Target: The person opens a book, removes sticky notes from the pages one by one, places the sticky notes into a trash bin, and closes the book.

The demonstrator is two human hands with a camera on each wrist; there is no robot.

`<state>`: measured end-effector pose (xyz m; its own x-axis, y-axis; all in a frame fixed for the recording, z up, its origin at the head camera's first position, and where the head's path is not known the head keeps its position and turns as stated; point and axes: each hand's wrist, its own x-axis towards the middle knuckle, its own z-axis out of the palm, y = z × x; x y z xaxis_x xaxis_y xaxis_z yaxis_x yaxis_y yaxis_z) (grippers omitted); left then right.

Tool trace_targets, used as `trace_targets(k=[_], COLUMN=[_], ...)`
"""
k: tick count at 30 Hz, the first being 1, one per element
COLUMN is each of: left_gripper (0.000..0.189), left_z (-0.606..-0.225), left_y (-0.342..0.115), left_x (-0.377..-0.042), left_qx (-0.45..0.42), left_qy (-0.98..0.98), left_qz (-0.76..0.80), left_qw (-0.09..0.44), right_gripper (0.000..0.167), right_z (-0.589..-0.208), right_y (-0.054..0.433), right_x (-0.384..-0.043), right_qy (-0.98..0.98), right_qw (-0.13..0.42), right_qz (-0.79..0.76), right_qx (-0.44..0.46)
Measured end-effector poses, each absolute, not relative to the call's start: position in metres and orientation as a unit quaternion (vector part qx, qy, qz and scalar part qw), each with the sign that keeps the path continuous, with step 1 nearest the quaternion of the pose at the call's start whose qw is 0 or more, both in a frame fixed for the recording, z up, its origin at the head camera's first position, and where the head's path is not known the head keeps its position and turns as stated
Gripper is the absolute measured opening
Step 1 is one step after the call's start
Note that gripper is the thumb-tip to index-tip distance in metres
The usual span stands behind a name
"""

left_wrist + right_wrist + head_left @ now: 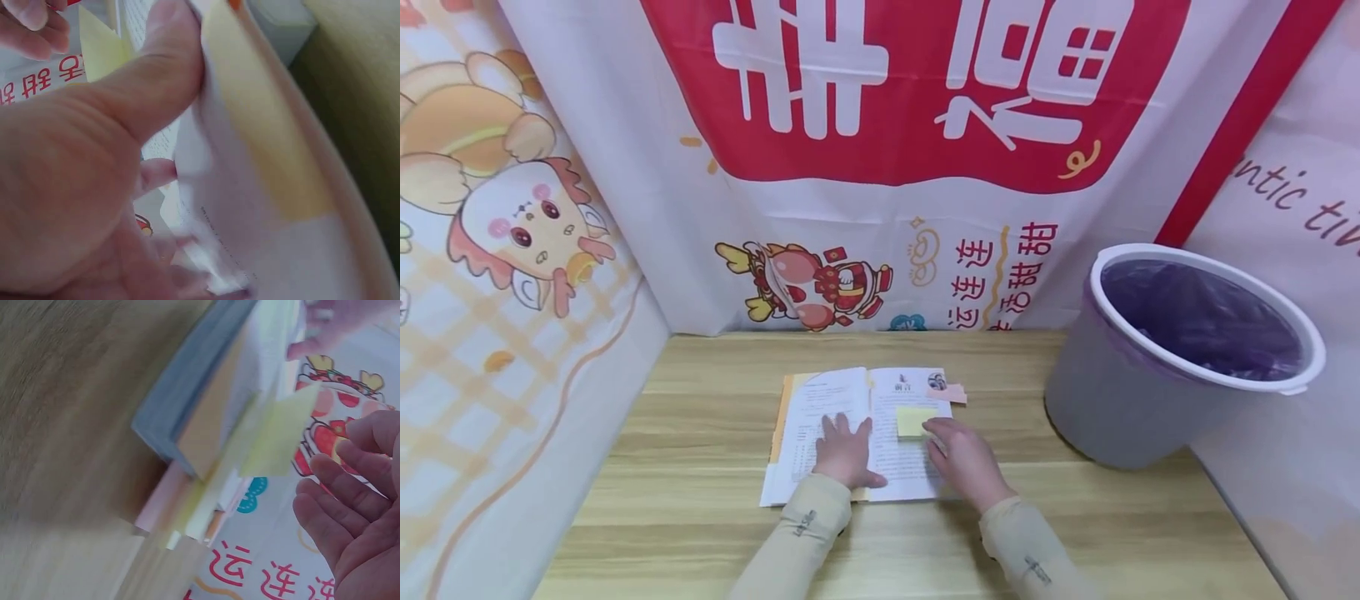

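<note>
- Wood-grain worktop (685, 467), printed drape (865, 200); round grey bin (1120, 408)
- Paper book (887, 454); left hand (842, 457) on it, fingers apart
- Right hand (962, 458) loose beside yellow notepad (913, 422)

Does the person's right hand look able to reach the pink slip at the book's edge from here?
Probably yes: the right hand seems to hold nothing, and in the head view nothing appears to stand between it and the pink slip sticking out.

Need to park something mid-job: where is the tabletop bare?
Bare tabletop lies between the left cloth and open book, and in a narrower strip between book and bin. Crowded: the book itself, with the left hand, right hand and yellow sticky notes on or over it.
</note>
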<state>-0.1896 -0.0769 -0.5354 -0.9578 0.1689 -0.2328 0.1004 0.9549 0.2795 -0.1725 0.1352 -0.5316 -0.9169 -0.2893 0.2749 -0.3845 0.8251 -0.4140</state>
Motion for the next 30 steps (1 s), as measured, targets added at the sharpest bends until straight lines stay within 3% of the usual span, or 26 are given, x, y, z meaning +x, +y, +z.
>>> trace_targets(k=[7,14,25,30], left_gripper=[0.113,0.12,0.133,0.136], left_z=[-0.536,-0.534,-0.532,-0.533], left_y=[-0.077,-0.081,-0.073,-0.072], left_x=[-0.195,-0.201,-0.192,-0.192], left_qx=[0.131,0.117,0.093,0.098], left_qy=[0.965,0.956,0.966,0.967], left_qz=[0.158,0.175,0.145,0.139], left_qw=[0.164,0.204,0.19,0.188], right_gripper=[0.041,0.049,0.041,0.023], right_z=[-0.545,-0.552,-0.552,-0.551], right_y=[0.132,0.13,0.129,0.128], right_x=[-0.184,-0.192,-0.197,-0.197], right_qy=[-0.953,-0.952,-0.956,-0.958], right_qw=[0.077,0.079,0.068,0.069], right_qz=[0.223,0.221,0.212,0.213], right_qx=[0.191,0.196,0.192,0.179])
